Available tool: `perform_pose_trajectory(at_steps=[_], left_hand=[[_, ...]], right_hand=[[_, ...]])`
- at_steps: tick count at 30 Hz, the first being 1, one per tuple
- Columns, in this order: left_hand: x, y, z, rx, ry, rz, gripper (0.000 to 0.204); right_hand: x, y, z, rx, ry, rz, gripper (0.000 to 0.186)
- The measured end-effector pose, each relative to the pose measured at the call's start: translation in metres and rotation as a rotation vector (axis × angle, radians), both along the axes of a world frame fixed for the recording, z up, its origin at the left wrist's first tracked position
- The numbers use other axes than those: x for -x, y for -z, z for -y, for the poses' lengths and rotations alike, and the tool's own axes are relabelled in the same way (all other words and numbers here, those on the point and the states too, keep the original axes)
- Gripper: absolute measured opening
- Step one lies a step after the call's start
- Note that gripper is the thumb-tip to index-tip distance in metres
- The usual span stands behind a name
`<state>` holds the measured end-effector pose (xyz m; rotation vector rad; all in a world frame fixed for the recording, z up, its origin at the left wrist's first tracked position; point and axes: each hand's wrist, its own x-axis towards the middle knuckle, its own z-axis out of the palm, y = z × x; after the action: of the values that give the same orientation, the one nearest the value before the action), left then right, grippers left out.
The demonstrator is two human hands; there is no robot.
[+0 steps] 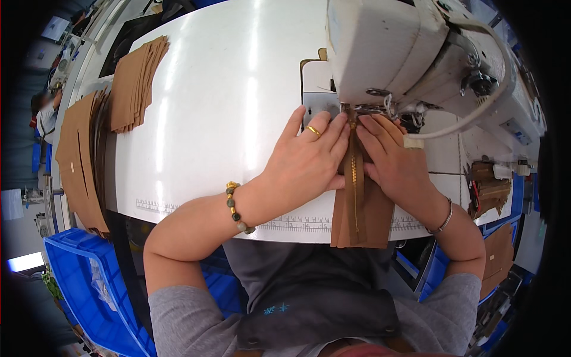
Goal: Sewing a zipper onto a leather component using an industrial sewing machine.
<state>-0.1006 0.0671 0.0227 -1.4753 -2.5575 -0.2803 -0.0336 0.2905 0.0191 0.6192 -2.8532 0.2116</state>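
At the sewing machine needle, a brass zipper on brown tape (357, 202) lies lengthwise over a brown panel (377, 211) that overhangs the table's front edge. My left hand (306, 154) holds the work from the left, fingertips pressed together near the presser foot (352, 110) and thumb lower against the tape. Opposite it, my right hand (398, 163) holds the right side, fingers bent on the panel just below the foot and thumb beside the zipper. The undersides of both fingertips are hidden.
The machine head (386, 50) and hose overhang the white table (208, 101). Brown panel stacks (83, 160) stand at left, more pieces (491, 184) and scissors at right. A blue bin (83, 268) sits lower left. Another person (44, 116) works at far left.
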Motion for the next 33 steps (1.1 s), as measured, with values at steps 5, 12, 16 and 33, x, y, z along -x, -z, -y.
perform_pose_trajectory(at_steps=[5, 12, 16, 33], left_hand=[[0.000, -0.001, 0.000, 0.008, -0.001, 0.011, 0.085], [-0.001, -0.001, 0.000, -0.024, -0.007, 0.019, 0.081], [-0.015, -0.002, 0.001, -0.050, 0.049, -0.072, 0.072], [-0.047, 0.000, 0.011, -0.138, 0.124, -0.051, 0.045]], right_hand=[[0.001, -0.001, 0.000, -0.028, 0.000, -0.024, 0.069], [0.001, -0.001, 0.001, 0.012, -0.017, -0.015, 0.066], [-0.014, -0.008, 0.001, -0.083, -0.089, -0.166, 0.049], [-0.090, 0.008, 0.018, 0.167, -0.429, -0.137, 0.035]])
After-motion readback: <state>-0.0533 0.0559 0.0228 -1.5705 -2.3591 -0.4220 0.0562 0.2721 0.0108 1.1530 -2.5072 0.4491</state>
